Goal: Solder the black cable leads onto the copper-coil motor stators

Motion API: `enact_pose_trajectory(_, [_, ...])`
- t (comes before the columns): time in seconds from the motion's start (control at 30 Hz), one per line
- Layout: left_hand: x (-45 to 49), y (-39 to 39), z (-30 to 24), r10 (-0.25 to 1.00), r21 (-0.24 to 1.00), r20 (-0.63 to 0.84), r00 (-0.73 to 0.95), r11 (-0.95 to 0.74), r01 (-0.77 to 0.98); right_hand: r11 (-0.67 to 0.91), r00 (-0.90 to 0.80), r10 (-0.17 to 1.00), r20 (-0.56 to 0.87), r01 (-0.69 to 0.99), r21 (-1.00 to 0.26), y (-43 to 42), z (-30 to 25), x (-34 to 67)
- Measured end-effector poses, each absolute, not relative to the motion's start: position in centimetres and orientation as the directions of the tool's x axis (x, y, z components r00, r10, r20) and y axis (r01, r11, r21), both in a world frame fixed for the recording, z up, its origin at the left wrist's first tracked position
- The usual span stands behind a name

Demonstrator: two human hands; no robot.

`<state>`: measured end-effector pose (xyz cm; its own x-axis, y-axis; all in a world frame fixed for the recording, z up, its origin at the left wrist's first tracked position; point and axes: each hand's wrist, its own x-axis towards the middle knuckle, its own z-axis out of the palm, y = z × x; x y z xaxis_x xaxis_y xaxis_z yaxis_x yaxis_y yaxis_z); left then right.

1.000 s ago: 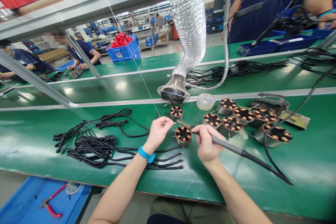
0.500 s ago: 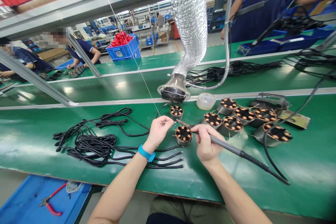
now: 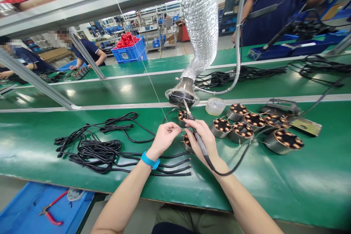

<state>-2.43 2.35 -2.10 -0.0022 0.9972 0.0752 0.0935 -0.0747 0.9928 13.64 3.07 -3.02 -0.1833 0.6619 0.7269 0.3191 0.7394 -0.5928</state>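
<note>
My left hand (image 3: 166, 134), a blue band on its wrist, is closed in a pinch on thin wire. A pale strand of solder wire (image 3: 149, 80) runs down from above to these fingers. My right hand (image 3: 203, 139) is wrapped round a soldering iron (image 3: 199, 139), whose tip points up and away in front of the fume hood (image 3: 181, 97). The right fingertips are close to the left ones, near the wire ends. One motor stator (image 3: 182, 116) stands just beyond my hands. Another stator (image 3: 187, 142) is partly hidden behind the right fingers.
Several stators (image 3: 242, 131) stand at right, beside a round white tub (image 3: 215, 106) and an iron stand (image 3: 282, 106). Black cables (image 3: 98, 153) lie at left. Pliers (image 3: 51, 214) rest in a blue tray (image 3: 24, 208). Co-workers stand across the bench.
My right hand has turned the soldering iron from lying sideways to pointing up and away, its tip off the wire. The right fingers have moved left towards my left hand, which stays nearly still.
</note>
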Motion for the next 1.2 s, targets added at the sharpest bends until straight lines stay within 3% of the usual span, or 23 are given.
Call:
enact_pose_trajectory(0.37, [-3.8, 1.6, -1.7, 0.979, 0.961, 0.108, 0.172, -0.147, 0.232, 0.780, -0.263, 0.617, 0.742, 0.328, -0.532, 3.2, -3.7, 13.0])
enact_pose_trajectory(0.5, [-4.0, 1.8, -1.8, 0.978, 0.983, 0.047, 0.204, -0.081, 0.163, 0.779, -0.255, 0.614, 0.747, 0.348, -0.521, 3.0, -3.9, 13.3])
enact_pose_trajectory(0.7, [-3.6, 2.2, -2.5, 0.991, 0.997, -0.016, 0.130, 0.006, 0.072, 0.760, -0.284, 0.645, 0.709, 0.333, -0.558, 2.7, -4.1, 13.2])
enact_pose_trajectory(0.93, [-3.5, 2.5, -2.5, 0.996, 0.992, -0.076, 0.044, 0.071, 0.105, 0.678, -0.216, 0.735, 0.643, 0.283, -0.679, 2.5, -3.4, 13.6])
enact_pose_trajectory(1.2, [-3.9, 2.4, -2.5, 0.992, 0.992, -0.106, 0.062, 0.101, 0.078, 0.618, -0.164, 0.783, 0.599, 0.302, -0.725, 3.0, -4.0, 13.6])
